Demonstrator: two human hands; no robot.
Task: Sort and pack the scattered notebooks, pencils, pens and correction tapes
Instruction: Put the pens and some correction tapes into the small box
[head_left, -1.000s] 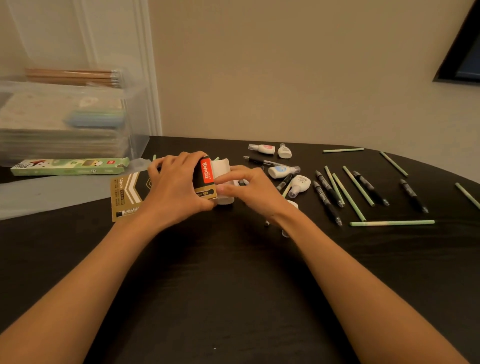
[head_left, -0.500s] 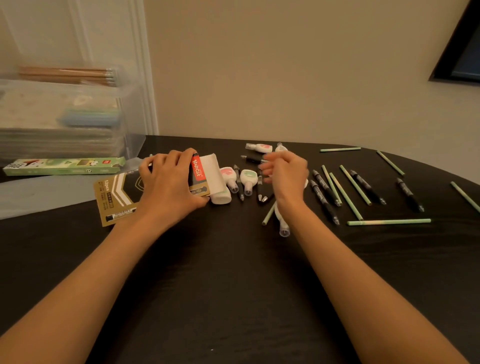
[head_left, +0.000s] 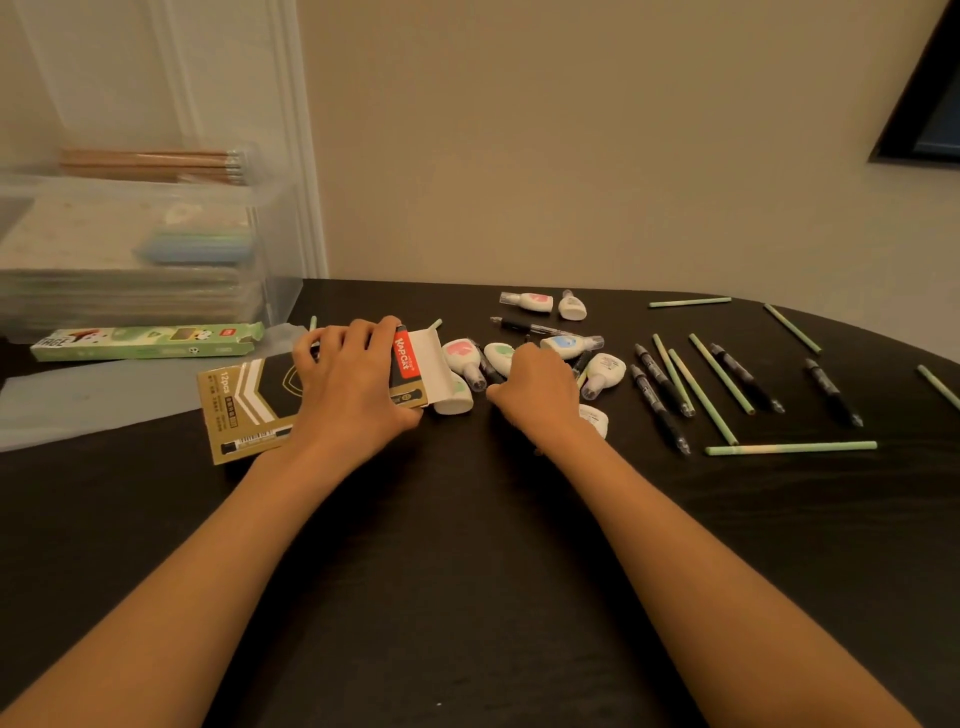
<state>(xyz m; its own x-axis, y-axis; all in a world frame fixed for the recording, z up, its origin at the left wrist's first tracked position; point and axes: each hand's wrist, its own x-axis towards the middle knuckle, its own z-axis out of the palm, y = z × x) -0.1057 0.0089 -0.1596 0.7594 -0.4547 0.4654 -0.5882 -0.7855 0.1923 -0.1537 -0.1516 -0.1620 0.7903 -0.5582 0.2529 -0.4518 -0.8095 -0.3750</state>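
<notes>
My left hand (head_left: 353, 379) grips the open end of a gold-and-black pen box (head_left: 244, 400) lying on the black table (head_left: 467, 545), with its white flap (head_left: 431, 364) folded out. My right hand (head_left: 540, 395) is down on a cluster of white correction tapes (head_left: 460, 356) and black pens just right of the box. Its fingers curl over them, and whatever they hold is hidden. More correction tapes (head_left: 605, 371) lie beside it, and two others (head_left: 530, 301) sit farther back. Black pens (head_left: 662, 384) and green pencils (head_left: 719, 379) are scattered to the right.
A clear plastic bin (head_left: 270, 244) at the back left holds stacked notebooks (head_left: 119, 291), with wooden pencils (head_left: 150, 163) on top. A green pencil box (head_left: 140, 340) lies open in front of it on a clear lid (head_left: 93, 395). A long green pencil (head_left: 789, 448) lies crosswise at the right.
My right hand left the box flap, lifted over the pile, then dropped left onto the tapes and pens beside the box. My left hand kept its grip on the box.
</notes>
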